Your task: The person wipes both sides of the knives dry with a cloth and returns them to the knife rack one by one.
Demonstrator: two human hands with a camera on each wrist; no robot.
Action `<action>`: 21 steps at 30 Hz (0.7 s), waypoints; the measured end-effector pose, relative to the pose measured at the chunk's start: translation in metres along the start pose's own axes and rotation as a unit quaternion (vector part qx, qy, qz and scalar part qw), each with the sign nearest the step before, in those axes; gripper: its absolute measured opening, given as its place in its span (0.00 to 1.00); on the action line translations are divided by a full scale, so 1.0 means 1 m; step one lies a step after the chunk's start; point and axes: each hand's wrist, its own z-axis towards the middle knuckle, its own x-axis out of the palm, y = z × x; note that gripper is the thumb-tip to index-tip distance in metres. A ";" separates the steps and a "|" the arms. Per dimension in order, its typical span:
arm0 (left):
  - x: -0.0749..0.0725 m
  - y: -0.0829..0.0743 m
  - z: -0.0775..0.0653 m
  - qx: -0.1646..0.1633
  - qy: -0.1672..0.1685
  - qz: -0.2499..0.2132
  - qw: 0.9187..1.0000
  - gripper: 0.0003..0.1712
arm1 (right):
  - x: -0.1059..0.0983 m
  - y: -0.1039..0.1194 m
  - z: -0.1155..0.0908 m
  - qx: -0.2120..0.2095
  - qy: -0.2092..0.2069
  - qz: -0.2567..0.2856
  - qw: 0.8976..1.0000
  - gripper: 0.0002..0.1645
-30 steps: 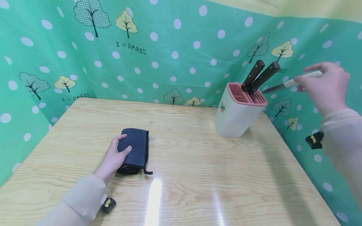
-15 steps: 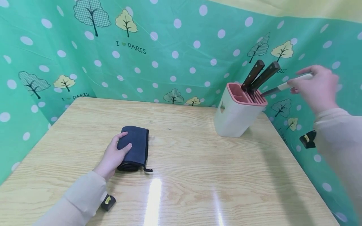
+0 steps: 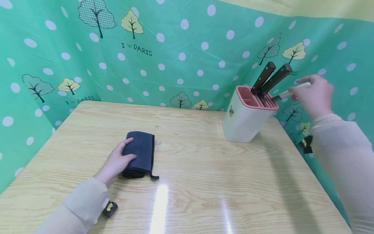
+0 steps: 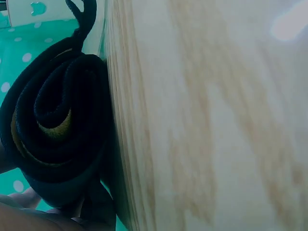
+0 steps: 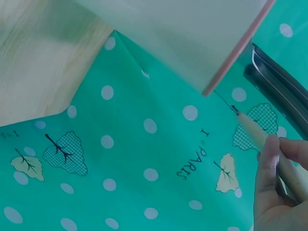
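Observation:
My left hand (image 3: 115,163) grips the left side of a rolled dark blue towel (image 3: 139,150) lying on the table, thumb on top. In the left wrist view the towel's spiral end (image 4: 57,115) faces the camera, with fingers (image 4: 29,211) below it. At the right, my right hand (image 3: 315,95) pinches a white-handled knife (image 3: 285,94) by its handle. Its blade tilts down into the right end of a white knife block (image 3: 243,125) with a pink slotted top. From the right wrist side, only a short length of blade shows between handle (image 5: 252,127) and block; the tip is hidden inside.
Two dark brown-handled knives (image 3: 274,79) stand in the block, close to the right hand. The wooden table (image 3: 190,182) runs back to a green dotted cloth (image 3: 175,71), which also hangs along both sides.
My right hand has moved left and slightly down, carrying the knife from beside the block until much of its blade is inside. The left hand and towel stay about where they were.

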 end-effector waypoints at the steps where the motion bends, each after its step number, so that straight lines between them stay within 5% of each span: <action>1: 0.000 0.001 0.000 0.001 0.002 0.003 1.000 0.41 | 0.002 -0.001 0.000 -0.001 0.001 -0.001 1.000 0.35; 21: -0.002 0.005 0.002 0.011 -0.003 0.027 1.000 0.41 | 0.026 -0.012 0.002 -0.002 -0.011 0.002 1.000 0.30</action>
